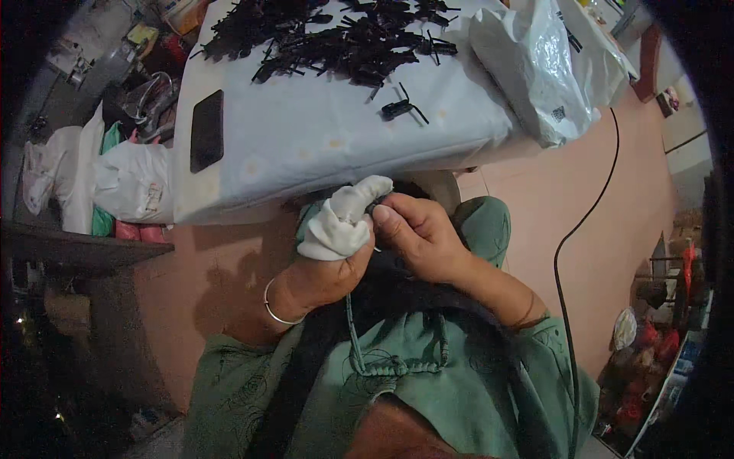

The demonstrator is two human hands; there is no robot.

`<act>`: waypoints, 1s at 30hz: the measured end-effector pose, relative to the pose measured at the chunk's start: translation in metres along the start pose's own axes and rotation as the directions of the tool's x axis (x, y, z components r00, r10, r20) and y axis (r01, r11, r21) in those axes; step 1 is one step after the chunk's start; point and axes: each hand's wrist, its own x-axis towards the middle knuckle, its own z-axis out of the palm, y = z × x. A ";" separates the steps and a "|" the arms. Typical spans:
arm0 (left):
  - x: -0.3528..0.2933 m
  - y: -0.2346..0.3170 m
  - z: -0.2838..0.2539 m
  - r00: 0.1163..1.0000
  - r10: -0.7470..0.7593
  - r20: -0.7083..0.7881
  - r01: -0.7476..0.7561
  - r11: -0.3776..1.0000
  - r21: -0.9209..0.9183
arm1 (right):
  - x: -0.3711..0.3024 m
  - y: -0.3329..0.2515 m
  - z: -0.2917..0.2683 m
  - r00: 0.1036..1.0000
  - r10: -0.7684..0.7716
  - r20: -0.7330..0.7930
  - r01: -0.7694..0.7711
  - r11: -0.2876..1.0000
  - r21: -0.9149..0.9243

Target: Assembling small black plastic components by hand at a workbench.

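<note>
My left hand (336, 245) is closed, with a bunched white cloth glove (345, 222) over its fingers and a bangle on its wrist. Against its fingertips, my right hand (417, 233) is bare and closed in a pinch. Between the two hands, in front of the table edge, a small black piece (373, 205) shows, mostly hidden by fingers. On the table lies a single small black plastic part (396, 110) with thin prongs. Farther back is a large loose pile of similar black parts (336, 42).
The table (306, 149) has a pale cover. A dark phone (207, 131) lies at its left, and a white plastic bag (527, 73) stands at its right corner. Bags (134, 180) fill a low shelf on the left. A black cable (562, 268) runs down the right side.
</note>
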 end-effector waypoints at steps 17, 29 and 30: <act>0.009 -0.023 0.013 0.984 0.175 0.045 -0.179 0.902 0.392 | 0.013 0.021 -0.007 0.991 0.117 -0.064 -0.103 0.976 0.193; 0.006 -0.004 0.006 0.918 -0.384 0.094 0.393 0.856 -0.336 | -0.003 0.014 -0.015 0.994 0.090 -0.061 -0.082 0.989 0.120; 0.003 -0.012 0.008 0.963 -0.267 0.048 0.270 0.930 -0.250 | -0.004 0.014 -0.014 0.993 0.091 -0.072 -0.080 0.986 0.150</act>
